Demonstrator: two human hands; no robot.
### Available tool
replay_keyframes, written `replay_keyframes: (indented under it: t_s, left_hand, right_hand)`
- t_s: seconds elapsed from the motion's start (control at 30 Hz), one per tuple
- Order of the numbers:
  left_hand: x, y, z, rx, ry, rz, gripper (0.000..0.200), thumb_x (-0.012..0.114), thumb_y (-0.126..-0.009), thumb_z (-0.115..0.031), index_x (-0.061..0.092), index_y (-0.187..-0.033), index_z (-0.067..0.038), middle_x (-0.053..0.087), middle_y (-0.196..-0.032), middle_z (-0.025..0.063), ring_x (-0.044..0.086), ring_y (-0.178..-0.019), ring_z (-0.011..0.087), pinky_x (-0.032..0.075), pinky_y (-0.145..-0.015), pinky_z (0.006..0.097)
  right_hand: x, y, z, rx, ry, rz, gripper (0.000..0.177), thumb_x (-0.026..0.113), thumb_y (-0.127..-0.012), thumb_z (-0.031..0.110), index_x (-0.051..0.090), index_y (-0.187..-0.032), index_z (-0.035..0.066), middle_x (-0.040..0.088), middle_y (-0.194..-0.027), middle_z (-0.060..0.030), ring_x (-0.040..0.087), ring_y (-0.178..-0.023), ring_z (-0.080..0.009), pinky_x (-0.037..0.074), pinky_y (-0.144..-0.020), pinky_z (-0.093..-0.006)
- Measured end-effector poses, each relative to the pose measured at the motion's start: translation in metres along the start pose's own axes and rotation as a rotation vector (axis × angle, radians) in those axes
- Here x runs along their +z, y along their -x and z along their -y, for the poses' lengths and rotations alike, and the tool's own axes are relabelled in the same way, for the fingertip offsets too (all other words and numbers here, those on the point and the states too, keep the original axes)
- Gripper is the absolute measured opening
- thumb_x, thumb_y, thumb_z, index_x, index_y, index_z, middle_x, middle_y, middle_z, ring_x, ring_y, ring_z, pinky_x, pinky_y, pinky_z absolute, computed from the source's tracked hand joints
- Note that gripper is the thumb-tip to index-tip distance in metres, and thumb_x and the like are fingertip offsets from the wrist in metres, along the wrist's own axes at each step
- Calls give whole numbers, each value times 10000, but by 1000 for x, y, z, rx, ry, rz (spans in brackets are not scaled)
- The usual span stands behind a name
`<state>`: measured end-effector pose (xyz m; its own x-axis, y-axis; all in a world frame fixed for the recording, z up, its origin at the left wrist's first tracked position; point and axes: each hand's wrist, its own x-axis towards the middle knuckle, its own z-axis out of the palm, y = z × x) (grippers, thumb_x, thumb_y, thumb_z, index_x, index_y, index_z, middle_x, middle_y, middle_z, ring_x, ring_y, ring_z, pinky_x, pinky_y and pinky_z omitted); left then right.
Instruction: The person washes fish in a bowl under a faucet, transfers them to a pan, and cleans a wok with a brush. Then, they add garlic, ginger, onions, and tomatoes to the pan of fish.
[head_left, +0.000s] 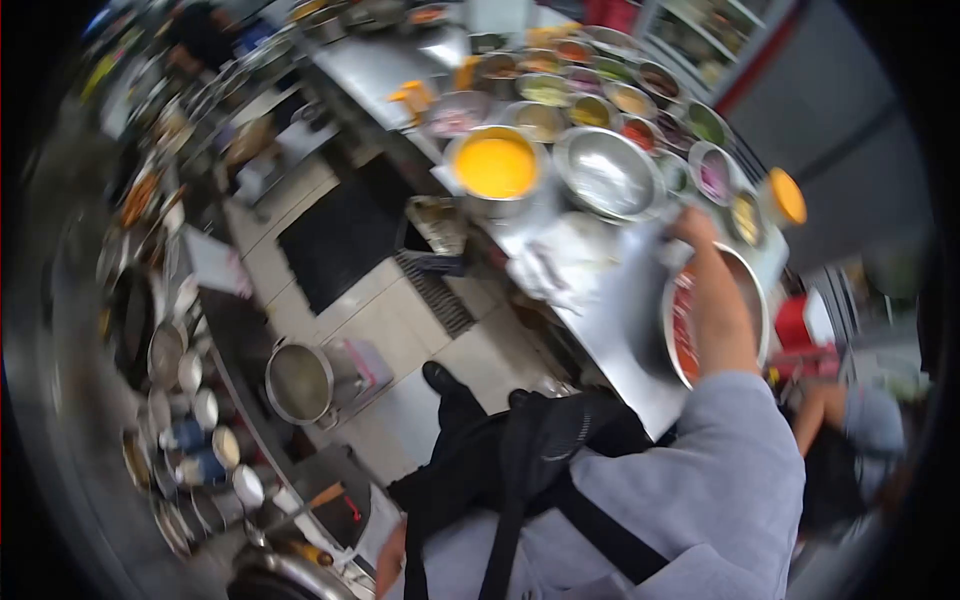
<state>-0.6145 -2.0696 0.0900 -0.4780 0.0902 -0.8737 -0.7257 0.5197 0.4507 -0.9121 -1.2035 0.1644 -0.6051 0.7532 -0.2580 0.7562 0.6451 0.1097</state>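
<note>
"What's furthest to your left?"

"Stacked cups, pots and pans [168,350], blurred. Right of them a big pot [331,388] holds a cloudy liquid. Below it, a wooden-handled tool [326,495] points toward my left hand [392,562]."

"What are those fingers doing?"

"I can't tell if they're open or closed; only part of that hand shows, low by my apron [500,440]."

"And past the floor mat [345,235]?"

"The steel table [635,375]. Going right along it: a deep container [497,207] of orange-yellow liquid, then a wide metal bowl [610,165]. Small bowls of coloured food [590,110] crowd behind them."

"Where's your right hand [690,227]?"

"Just right of that wide bowl, my forearm crossing over the large pot with red contents [750,280], which is at the table's near right part. My fingers look curled, but blur hides whether they grip anything."

"Anything further right?"

"A tub with an orange lid [787,196] behind the red pot, and another person [850,440], beside something red [803,325]."
</note>
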Motion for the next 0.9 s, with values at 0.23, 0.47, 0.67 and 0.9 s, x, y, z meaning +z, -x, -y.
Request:
replay_keyframes:
  t_s: [0.23,0.47,0.67,0.9]
  left_hand:
    - [-187,-92,-229,361,-260,-3,713,680,-919,-233,304,-1508,-91,561,-1337,211,562,-1241,274,473,-997,361]
    - [-363,-169,-411,500,-338,-178,679,676,-904,-346,368,-1478,-155,576,-1328,232,633,-1135,359,505,-955,413]
    - [-452,-258,-470,481,-411,-212,657,683,-889,-358,415,-1439,-120,607,-1277,225,648,-1085,368,509,-941,421]
    - [-531,-290,-484,448,-137,-278,657,735,-860,-310,457,-1417,-101,606,-1291,215,627,-1141,303,498,-950,409]
  right_hand:
    - [-86,43,28,137,-84,-387,546,567,-859,447,499,-1294,122,633,-1181,-262,612,-1086,-454,501,-892,-527]
    - [-199,72,117,-218,-195,-558,775,655,-747,154,379,-1470,168,543,-1223,-228,574,-1105,-404,452,-981,-461]
    - [-273,113,407,-607,-841,-96,824,691,-632,-31,363,-1387,12,632,-1030,-127,618,-1041,-241,474,-957,-348]
    - [-326,7,745,-1178,-327,-221,809,801,-647,222,423,-1347,75,539,-1246,-183,522,-1191,-385,435,-998,-468]
